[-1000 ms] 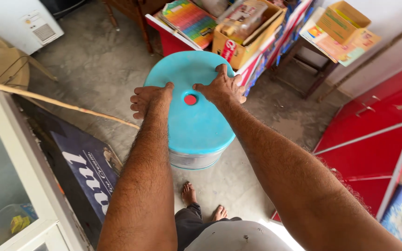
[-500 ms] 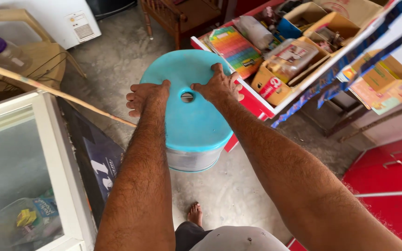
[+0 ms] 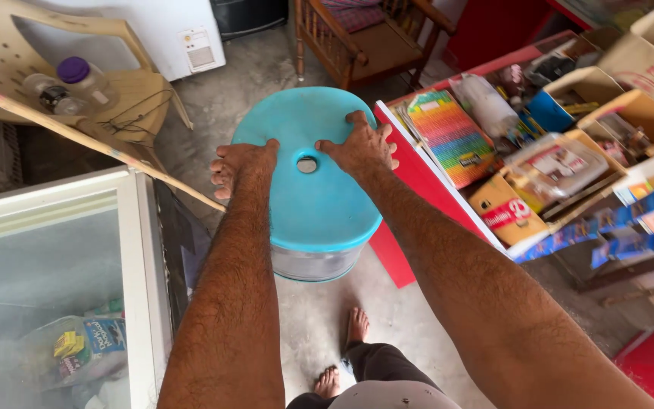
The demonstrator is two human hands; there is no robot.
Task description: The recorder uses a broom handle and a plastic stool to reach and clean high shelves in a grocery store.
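- My left hand lies flat on the turquoise lid of a round drum, at its nine o'clock edge, fingers spread wide and curling over the rim.
- My right hand lies palm down at about one o'clock on the lid, fingers splayed wide and holding nothing, just beside the small centre hole.
- The drum stands on the concrete floor straight ahead of my bare feet, its clear body showing under the lid at six o'clock.
- Judging by both palms on top, I am steadying or pressing the lid; a firmer hold would call for fingers hooked under the rim on both sides.
- A red crate of boxes and a striped book crowds the drum at three o'clock, touching or nearly so.
- A glass-topped freezer sits at eight o'clock, a wooden stick lies slantwise across it near my left hand, and a plastic chair with bottles stands at ten o'clock.
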